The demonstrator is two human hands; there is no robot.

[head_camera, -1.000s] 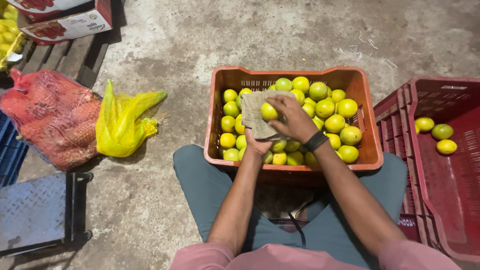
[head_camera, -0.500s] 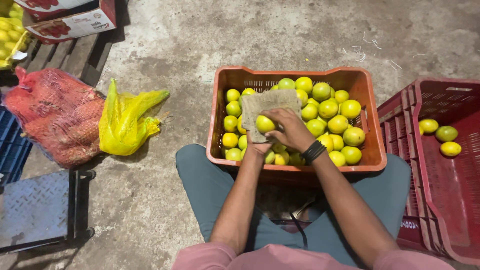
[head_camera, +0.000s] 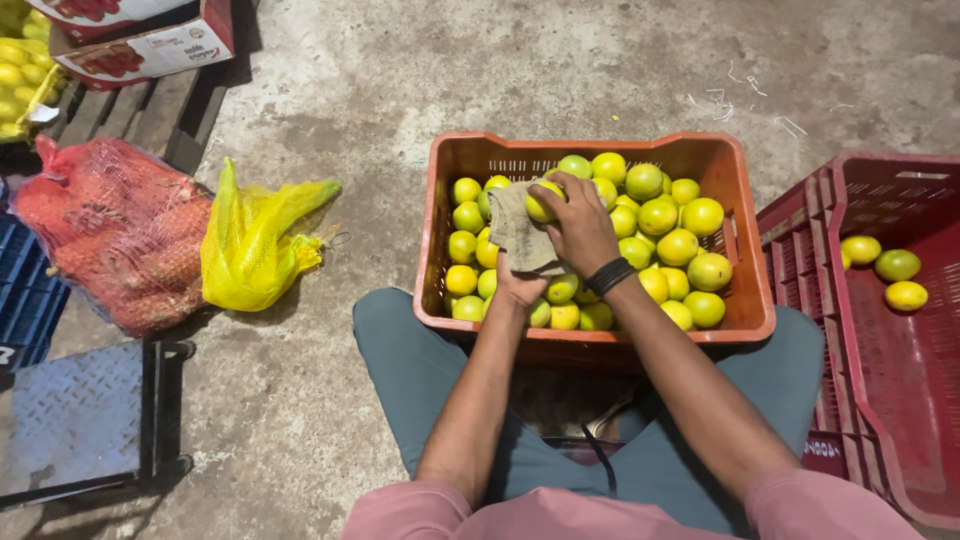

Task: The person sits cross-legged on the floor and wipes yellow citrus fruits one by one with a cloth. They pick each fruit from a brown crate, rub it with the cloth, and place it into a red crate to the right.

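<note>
An orange plastic crate [head_camera: 745,300] full of several yellow-green citrus fruits [head_camera: 680,245] sits on the concrete floor in front of my knees. My left hand [head_camera: 518,282] holds a grey-beige cloth [head_camera: 515,228] up over the fruits at the crate's left side. My right hand [head_camera: 580,222], with a black band at the wrist, grips one yellow citrus fruit [head_camera: 540,205] and presses it against the cloth. Both hands meet above the crate's middle left.
A dark red crate [head_camera: 850,400] at my right holds three citrus fruits [head_camera: 885,270]. To the left lie a yellow mesh bag [head_camera: 255,240], a red mesh sack [head_camera: 110,230], a metal platform scale [head_camera: 75,420], a blue crate [head_camera: 25,300] and cardboard boxes [head_camera: 150,45] on a pallet.
Both hands have shifted slightly within the crate while turning the fruit in the cloth. The fruit now sits higher against the cloth, under my right fingers.
</note>
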